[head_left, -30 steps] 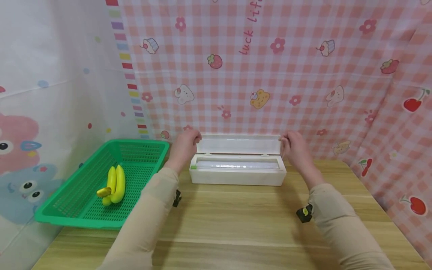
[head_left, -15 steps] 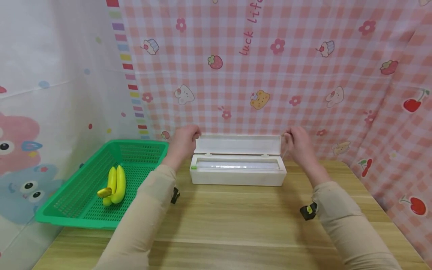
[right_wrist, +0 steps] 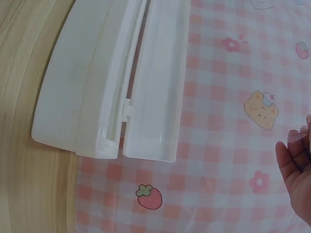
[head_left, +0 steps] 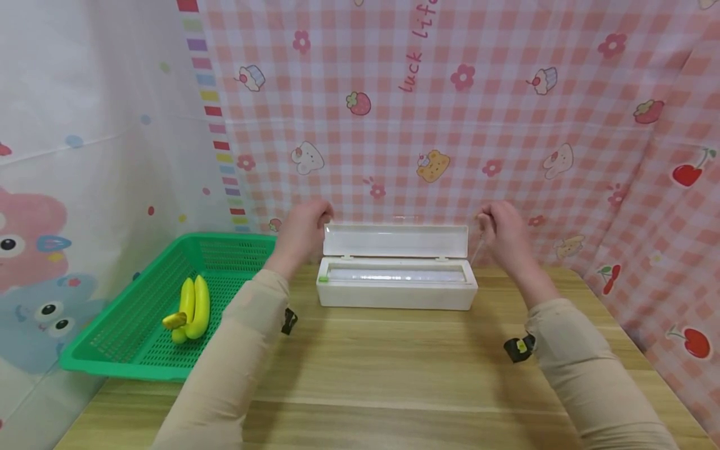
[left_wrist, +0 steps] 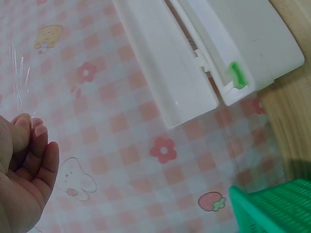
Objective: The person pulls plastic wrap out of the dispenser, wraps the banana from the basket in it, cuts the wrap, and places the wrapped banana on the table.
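Your left hand pinches clear film between thumb and fingertips; your right hand pinches it too. The film glints between them, above the open lid of the white box on the bench. Behind, the checked cloth reads "luck life" in reddish letters.

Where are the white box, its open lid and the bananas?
White box (head_left: pixel 396 296): head view, middle of its front wall.
Open lid (head_left: pixel 396 241): head view, middle of its inner face.
Bananas (head_left: pixel 199 312): head view, on the banana toward the picture's right.
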Demonstrator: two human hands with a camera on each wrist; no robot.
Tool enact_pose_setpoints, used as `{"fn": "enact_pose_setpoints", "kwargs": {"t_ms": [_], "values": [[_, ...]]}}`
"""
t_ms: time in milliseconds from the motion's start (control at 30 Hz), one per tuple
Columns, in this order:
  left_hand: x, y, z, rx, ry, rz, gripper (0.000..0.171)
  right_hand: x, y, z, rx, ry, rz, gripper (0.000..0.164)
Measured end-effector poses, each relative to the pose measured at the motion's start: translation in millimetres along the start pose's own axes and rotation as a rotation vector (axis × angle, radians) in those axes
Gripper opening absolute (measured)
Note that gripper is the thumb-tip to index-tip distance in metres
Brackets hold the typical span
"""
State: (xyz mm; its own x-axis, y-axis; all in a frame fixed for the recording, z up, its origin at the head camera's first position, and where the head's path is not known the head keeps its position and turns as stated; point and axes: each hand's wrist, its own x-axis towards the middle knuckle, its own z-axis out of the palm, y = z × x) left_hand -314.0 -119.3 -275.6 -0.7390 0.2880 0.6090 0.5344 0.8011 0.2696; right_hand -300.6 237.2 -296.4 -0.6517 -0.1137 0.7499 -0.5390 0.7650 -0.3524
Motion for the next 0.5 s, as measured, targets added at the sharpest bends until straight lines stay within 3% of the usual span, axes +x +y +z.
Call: {"fn": "enact_pose_setpoints", "kwargs": {"t_ms": [267, 500], "values": [[3.0, 5.5, -9.8, -0.004, 0.002, -0.005, 0.01, 4, -6, -10, -0.023, 0.015, -0.049, 0.006], [6.3, 8.7, -18.3, -0.003, 0.014, 0.004, 0.012, 8, -13, -18, -0.021, -0.028, 0.017, 0.01]]}}
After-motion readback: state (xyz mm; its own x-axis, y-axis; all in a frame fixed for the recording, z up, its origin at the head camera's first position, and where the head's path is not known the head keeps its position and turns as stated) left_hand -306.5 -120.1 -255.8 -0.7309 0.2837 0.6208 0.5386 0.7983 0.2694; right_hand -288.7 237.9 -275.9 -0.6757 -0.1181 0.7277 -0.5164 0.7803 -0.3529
